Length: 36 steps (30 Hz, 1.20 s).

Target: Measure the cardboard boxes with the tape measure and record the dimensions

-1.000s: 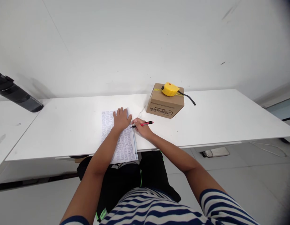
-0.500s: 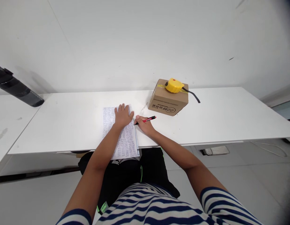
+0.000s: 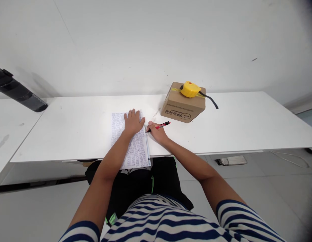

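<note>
Sheets of paper covered in dense handwriting lie on the white desk, their lower end jutting past its front edge. Flat on the upper part of the top sheet rests my left hand, fingers spread. My right hand is closed around a red and black pen, at the right side of the sheet. The pen's tip points left and meets the paper's right margin, or sits just over it. My left forearm covers part of the writing.
Behind my right hand stands a cardboard box with a yellow tape measure on top, its black strap hanging over the side. A black bottle is at the far left. The wall borders the back of the desk.
The camera view has shifted slightly, so the desk and box appear a little higher. My hands keep nearly the same places, the pen still at the sheet's right margin.
</note>
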Each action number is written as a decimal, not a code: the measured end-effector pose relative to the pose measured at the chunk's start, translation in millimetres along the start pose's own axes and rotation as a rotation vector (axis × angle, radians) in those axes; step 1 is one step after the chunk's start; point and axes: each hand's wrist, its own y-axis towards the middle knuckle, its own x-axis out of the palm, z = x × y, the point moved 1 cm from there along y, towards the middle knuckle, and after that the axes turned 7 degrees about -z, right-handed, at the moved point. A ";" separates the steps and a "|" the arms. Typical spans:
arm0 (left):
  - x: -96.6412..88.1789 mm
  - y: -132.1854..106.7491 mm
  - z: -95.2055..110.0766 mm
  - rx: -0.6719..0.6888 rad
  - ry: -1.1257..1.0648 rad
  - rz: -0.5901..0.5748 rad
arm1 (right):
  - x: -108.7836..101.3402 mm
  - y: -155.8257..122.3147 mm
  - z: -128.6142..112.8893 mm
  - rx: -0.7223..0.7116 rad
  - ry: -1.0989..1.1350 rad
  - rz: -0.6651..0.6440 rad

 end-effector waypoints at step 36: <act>-6.0 0.0 2.5 -0.026 -0.055 -0.020 | -1.3 0.5 -4.1 -0.020 -0.029 -0.010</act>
